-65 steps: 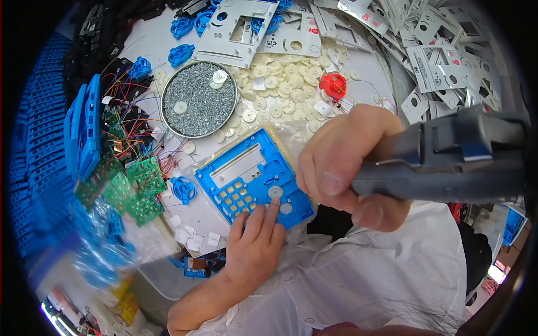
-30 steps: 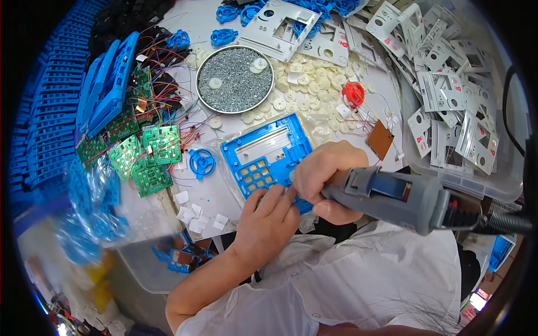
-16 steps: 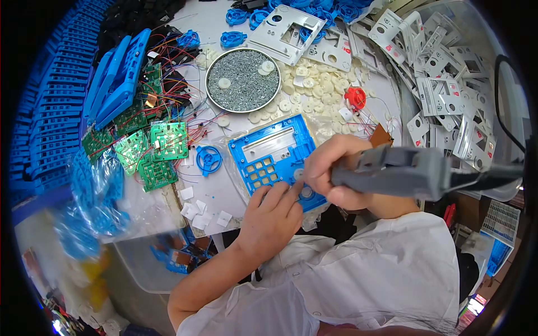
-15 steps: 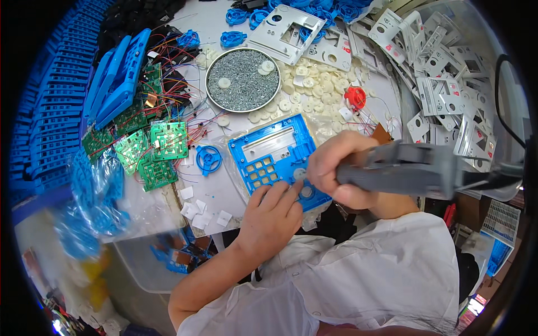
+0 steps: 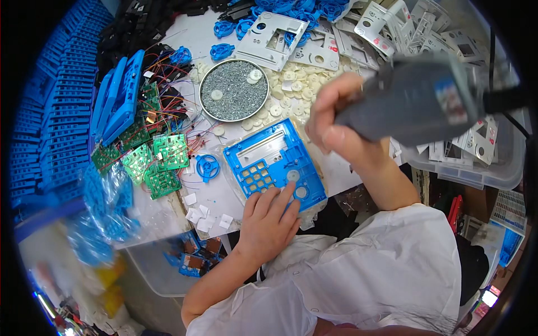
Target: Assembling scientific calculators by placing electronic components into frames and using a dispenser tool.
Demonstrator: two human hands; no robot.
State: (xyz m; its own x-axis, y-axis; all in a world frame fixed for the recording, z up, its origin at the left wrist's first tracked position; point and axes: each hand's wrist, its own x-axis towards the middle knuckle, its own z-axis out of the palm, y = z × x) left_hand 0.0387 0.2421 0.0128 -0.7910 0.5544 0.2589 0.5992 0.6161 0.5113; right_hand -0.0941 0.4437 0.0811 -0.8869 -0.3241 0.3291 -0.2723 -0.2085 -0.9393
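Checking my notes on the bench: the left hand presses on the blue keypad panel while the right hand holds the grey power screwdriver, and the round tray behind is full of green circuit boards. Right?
Not quite. The head view shows the round tray full of small silvery screws; the green circuit boards lie on the table beside it. The rest holds: left hand, blue keypad panel, right hand, grey power screwdriver.

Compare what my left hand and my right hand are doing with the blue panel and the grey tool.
The left hand lies flat, fingers spread, pressing on the blue panel; the right hand is curled around the grey power screwdriver. The left hand rests low on the table, while the right hand is raised above the panel, clear of it. The left hand grips nothing; the right hand carries the tool. Both are bare.
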